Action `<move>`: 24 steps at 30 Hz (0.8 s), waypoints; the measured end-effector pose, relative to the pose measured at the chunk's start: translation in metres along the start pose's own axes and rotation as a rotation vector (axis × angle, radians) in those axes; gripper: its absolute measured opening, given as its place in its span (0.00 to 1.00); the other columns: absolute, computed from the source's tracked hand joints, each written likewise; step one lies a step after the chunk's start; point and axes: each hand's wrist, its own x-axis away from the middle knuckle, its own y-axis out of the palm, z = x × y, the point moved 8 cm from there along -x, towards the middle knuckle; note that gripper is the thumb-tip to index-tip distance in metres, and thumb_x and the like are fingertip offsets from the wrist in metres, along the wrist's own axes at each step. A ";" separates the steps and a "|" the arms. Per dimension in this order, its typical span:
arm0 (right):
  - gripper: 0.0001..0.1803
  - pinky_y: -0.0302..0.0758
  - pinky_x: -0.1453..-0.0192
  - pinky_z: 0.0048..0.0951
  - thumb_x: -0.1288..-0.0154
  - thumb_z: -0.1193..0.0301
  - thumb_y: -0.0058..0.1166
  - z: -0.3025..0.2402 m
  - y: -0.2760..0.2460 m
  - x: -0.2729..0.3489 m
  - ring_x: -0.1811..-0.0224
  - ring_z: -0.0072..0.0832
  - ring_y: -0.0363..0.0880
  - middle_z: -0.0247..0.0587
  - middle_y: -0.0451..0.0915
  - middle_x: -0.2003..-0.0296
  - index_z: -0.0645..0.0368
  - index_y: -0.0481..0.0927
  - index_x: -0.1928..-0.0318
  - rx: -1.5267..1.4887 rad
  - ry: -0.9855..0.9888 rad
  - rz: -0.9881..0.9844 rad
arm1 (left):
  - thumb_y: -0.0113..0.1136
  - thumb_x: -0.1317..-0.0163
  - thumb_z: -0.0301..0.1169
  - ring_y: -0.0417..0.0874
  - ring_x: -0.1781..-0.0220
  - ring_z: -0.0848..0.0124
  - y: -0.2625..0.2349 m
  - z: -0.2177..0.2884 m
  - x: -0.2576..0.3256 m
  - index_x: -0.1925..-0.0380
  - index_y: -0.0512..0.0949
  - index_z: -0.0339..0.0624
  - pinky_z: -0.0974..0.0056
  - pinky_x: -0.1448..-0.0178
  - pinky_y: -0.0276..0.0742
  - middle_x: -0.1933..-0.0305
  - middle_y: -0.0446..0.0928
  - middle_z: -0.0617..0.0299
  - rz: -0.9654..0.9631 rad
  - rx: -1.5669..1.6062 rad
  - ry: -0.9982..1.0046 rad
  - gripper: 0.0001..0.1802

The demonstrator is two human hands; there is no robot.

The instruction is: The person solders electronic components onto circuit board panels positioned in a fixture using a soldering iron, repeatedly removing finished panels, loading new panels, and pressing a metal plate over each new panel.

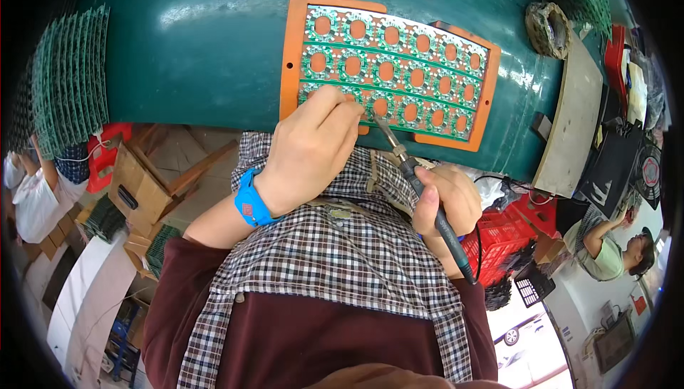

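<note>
My right hand (449, 200) grips a soldering iron (447, 234) by its dark handle. The iron slants up and left, its tip at the lowest row of a green circuit board panel (399, 85). That panel has three rows of ring-shaped boards with oval openings and lies in an orange tray (288, 54). Over the tray's lower left part is my left hand (317, 143), fingertips pinched together close to the boards. Whatever the pinch holds is too small or hidden to make out. This hand covers some of the lowest row.
The tray lies on a green tabletop (192, 54). Upright green panels (71, 75) stand in a row at the left. A round, hollow brown roll (548, 30) sits at the right, beside a grey board (570, 118). Red crates (495, 246) stand below right; another person (605, 246) is farther right.
</note>
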 end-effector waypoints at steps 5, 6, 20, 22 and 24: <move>0.06 0.74 0.78 0.30 0.46 0.76 0.53 -0.005 0.002 0.003 0.82 0.32 0.77 0.41 0.77 0.80 0.67 0.80 0.71 -0.002 0.047 -0.030 | 0.62 0.50 0.20 0.79 0.69 0.64 -0.004 0.007 0.002 0.66 0.78 0.38 0.64 0.69 0.77 0.67 0.72 0.61 -0.079 -0.050 0.013 0.10; 0.06 0.74 0.78 0.30 0.46 0.76 0.53 -0.004 0.003 0.003 0.82 0.32 0.77 0.41 0.77 0.80 0.67 0.80 0.71 -0.002 0.042 -0.038 | 0.62 0.50 0.20 0.79 0.69 0.64 -0.007 0.007 0.001 0.66 0.78 0.38 0.64 0.69 0.77 0.67 0.72 0.61 -0.074 -0.058 0.011 0.10; 0.07 0.73 0.77 0.27 0.45 0.75 0.56 0.009 0.006 -0.019 0.80 0.32 0.78 0.44 0.80 0.78 0.65 0.81 0.67 0.032 0.097 0.021 | 0.63 0.47 0.20 0.77 0.73 0.65 -0.008 -0.003 -0.023 0.68 0.78 0.38 0.64 0.71 0.73 0.70 0.73 0.61 0.075 -0.050 -0.031 0.07; 0.06 0.73 0.77 0.27 0.45 0.75 0.56 0.011 0.006 -0.018 0.81 0.31 0.78 0.43 0.79 0.78 0.65 0.82 0.68 0.013 0.117 0.040 | 0.62 0.47 0.20 0.77 0.74 0.66 -0.009 -0.002 -0.022 0.68 0.79 0.39 0.64 0.71 0.73 0.70 0.73 0.61 0.086 -0.044 -0.036 0.06; 0.06 0.72 0.77 0.27 0.45 0.75 0.56 0.010 0.007 -0.018 0.81 0.31 0.77 0.42 0.79 0.78 0.65 0.82 0.68 0.016 0.099 0.028 | 0.63 0.47 0.20 0.78 0.73 0.67 -0.008 -0.001 -0.022 0.69 0.79 0.39 0.65 0.72 0.73 0.70 0.73 0.62 0.038 -0.095 -0.054 0.06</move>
